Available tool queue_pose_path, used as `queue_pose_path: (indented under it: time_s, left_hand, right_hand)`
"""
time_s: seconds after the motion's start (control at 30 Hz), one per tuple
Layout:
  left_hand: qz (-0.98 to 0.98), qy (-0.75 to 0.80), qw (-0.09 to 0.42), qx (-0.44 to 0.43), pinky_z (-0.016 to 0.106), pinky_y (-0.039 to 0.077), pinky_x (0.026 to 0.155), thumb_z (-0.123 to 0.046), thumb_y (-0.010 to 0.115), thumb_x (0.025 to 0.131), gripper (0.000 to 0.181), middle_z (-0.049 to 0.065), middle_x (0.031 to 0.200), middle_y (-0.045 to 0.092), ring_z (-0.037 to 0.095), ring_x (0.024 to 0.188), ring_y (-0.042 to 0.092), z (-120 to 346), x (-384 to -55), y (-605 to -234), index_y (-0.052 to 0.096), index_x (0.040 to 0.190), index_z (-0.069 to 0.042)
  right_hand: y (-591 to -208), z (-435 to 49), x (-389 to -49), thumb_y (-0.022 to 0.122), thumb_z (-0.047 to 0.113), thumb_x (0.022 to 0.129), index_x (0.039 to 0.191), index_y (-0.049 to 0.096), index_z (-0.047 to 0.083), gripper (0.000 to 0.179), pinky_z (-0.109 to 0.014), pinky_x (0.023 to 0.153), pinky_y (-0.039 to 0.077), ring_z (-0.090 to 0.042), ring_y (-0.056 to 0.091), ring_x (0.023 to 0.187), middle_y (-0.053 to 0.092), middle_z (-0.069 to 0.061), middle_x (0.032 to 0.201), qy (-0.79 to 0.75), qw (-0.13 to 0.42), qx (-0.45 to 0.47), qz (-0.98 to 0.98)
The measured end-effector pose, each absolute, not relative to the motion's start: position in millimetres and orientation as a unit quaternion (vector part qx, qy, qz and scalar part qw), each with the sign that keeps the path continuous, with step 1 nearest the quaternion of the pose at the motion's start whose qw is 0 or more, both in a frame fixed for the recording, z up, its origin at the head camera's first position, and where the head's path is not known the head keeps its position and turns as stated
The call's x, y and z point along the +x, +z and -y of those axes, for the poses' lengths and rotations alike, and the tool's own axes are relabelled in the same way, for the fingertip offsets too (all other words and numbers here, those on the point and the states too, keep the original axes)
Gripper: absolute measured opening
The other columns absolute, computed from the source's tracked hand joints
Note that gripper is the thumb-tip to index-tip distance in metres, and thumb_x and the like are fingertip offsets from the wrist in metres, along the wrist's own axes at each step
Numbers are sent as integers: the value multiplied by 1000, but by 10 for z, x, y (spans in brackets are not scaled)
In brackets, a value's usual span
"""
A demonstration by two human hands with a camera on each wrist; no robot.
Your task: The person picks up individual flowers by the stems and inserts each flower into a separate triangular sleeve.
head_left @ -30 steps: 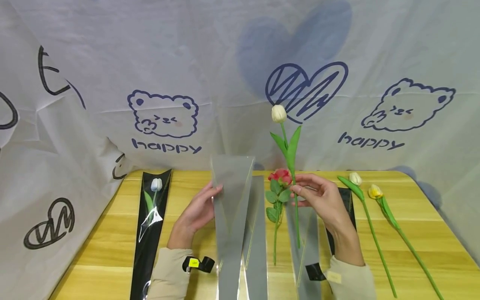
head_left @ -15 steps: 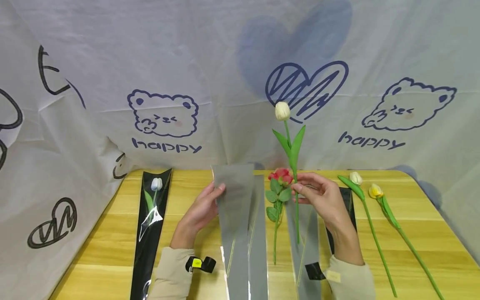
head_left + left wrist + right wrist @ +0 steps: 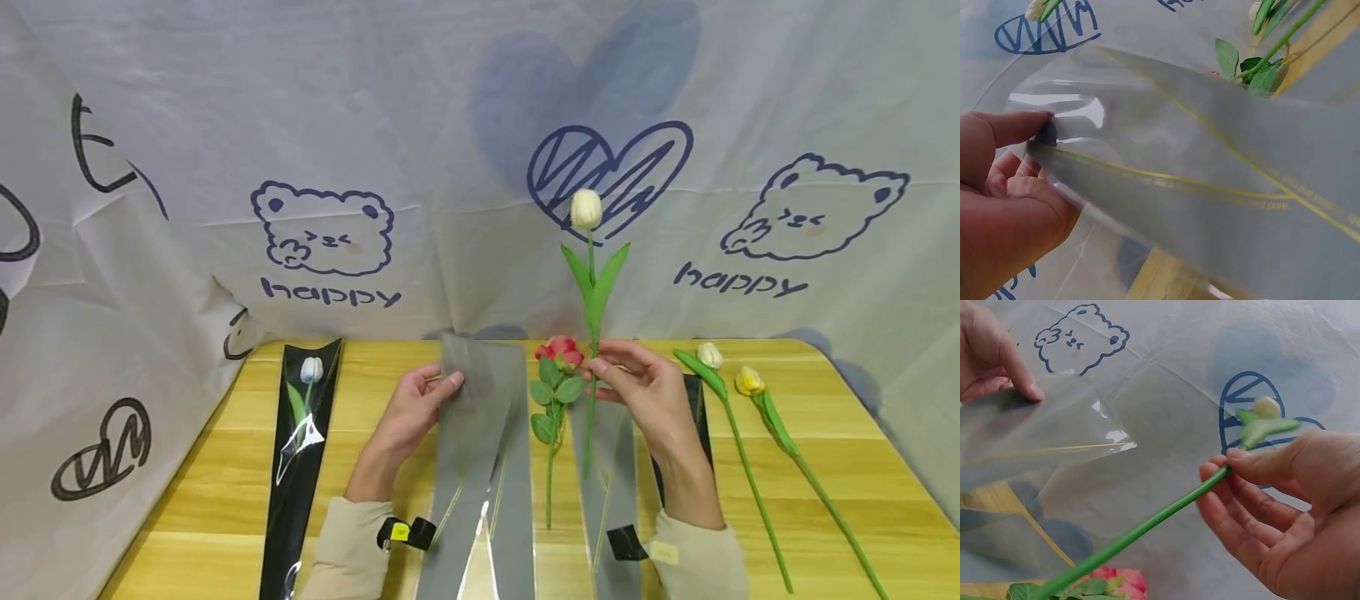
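Note:
My left hand (image 3: 417, 410) pinches the upper left edge of a grey translucent flower sleeve (image 3: 480, 417) with thin gold lines. In the left wrist view the thumb and fingers grip the edge of that sleeve (image 3: 1147, 147). My right hand (image 3: 651, 396) pinches the green stem of an artificial white tulip (image 3: 587, 210), which stands upright, its bloom against the cloth backdrop. The right wrist view shows the stem (image 3: 1147, 528) running between thumb and fingertips. Between the hands a pink-red rose (image 3: 561, 354) with green leaves lies on the table.
At left, a black sleeve (image 3: 288, 500) holds a white tulip (image 3: 312, 370). Another grey sleeve (image 3: 611, 517) and a partly hidden black sleeve (image 3: 696, 417) lie by the right arm. Farther right lie a white tulip (image 3: 709, 357) and a yellow tulip (image 3: 749, 382) on the wooden table (image 3: 202, 500).
The left hand has moved right and slightly down with the sleeve, whose top has dropped. The tulip in the right hand has shifted right and up a little, turning more upright.

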State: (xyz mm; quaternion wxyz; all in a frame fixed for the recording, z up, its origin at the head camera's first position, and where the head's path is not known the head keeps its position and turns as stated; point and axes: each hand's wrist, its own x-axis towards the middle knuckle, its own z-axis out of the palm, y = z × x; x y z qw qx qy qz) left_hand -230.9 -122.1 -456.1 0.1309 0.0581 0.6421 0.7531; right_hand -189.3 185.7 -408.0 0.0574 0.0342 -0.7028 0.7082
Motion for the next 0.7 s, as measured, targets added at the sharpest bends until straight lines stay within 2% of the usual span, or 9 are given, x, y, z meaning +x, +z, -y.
queue_pose_path:
  time_s: [0.23,0.47,0.7]
  left_hand:
    - [-664,738,110,43,25,55,68,0,68,97,28,8,93,77,10,77,70,1156,-2302,-4568,65,122,13]
    - [-670,733,100,65,29,58,74,5,73,90,29,13,100,77,14,83,72,1146,-2288,-4572,66,117,13]
    - [-687,716,83,86,29,57,71,7,77,86,20,11,94,77,15,79,72,1128,-2263,-4561,69,105,9]
  right_hand:
    - [-4064,-1839,-1892,70,5,97,126,67,-2,30,-34,77,60,-17,75,90,75,-4,102,765,86,20,638]
    - [-4016,-1831,-1879,70,5,97,128,65,-9,34,-33,78,60,-18,75,92,77,-8,105,795,87,15,600]
    - [-3868,-1728,-1830,73,-4,92,118,69,-11,28,-34,71,61,-23,75,85,77,-12,98,832,178,-3,525]
